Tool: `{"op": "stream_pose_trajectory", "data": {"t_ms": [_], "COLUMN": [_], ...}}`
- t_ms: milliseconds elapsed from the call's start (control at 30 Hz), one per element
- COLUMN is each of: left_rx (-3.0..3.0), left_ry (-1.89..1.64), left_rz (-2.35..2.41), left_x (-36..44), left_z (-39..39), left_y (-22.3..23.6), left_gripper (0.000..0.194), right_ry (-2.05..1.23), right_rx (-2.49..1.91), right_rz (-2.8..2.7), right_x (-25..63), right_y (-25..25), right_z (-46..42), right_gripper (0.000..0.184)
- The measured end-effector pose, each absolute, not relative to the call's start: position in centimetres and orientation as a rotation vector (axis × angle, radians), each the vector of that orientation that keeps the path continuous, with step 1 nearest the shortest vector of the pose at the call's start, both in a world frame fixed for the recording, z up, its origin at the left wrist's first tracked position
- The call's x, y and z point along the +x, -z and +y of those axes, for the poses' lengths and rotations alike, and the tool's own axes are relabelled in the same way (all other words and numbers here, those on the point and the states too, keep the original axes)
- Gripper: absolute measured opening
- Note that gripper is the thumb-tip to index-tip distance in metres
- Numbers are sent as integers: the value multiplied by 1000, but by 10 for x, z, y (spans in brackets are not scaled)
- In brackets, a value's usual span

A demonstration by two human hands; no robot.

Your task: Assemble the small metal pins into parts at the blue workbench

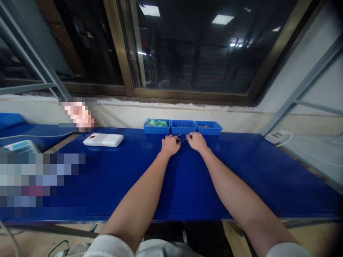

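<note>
1. L hand [170,145]: fingers curled, narrow gap, at thin metal pcs [183,139]; can't tell if gripping.
2. R hand [197,142]: fingertips bunched, just right of pcs; hold unclear.
3. Pcs btwn hands, far part of blue tabletop [182,185], near 3 blue bins [184,131].

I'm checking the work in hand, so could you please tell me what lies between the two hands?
In the head view, thin metallic-looking pieces show between the left hand and the right hand, too small to identify.

Few thin silvery pcs [182,139], diff. angles, btwn both hands [170,145]; exact shape unclear, too sm.
</note>
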State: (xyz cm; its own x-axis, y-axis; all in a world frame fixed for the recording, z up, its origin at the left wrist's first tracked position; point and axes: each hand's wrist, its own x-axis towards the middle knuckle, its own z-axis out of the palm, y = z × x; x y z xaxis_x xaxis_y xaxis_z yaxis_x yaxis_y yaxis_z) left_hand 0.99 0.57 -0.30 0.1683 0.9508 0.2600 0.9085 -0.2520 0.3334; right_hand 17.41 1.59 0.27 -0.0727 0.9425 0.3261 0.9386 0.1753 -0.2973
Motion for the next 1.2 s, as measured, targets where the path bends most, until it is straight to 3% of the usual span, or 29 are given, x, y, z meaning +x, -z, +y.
{"op": "stream_pose_trajectory", "data": {"t_ms": [233,533,800,933,1200], "left_rx": [2314,2299,2254,2298,2226], "left_ry": [-653,-687,-869,-797,-892], "left_rz": [1842,1839,1761,1724,1654], "left_x": [10,9,13,13,12], "left_z": [5,6,1,1,3], "left_y": [2,4,-5,-7,-6], "left_gripper": [29,29,38,42,29], "right_ry": [-15,-89,-135,-248,-667], "right_rx": [-1749,-1712,-1323,-1291,-1063], "right_rz": [-1955,-1984,-2100,-2109,-1847], "right_x": [178,178,167,161,158], "right_y": [6,11,5,1,5], "right_z": [23,25,20,14,16], "right_gripper": [14,13,13,12,8]}}
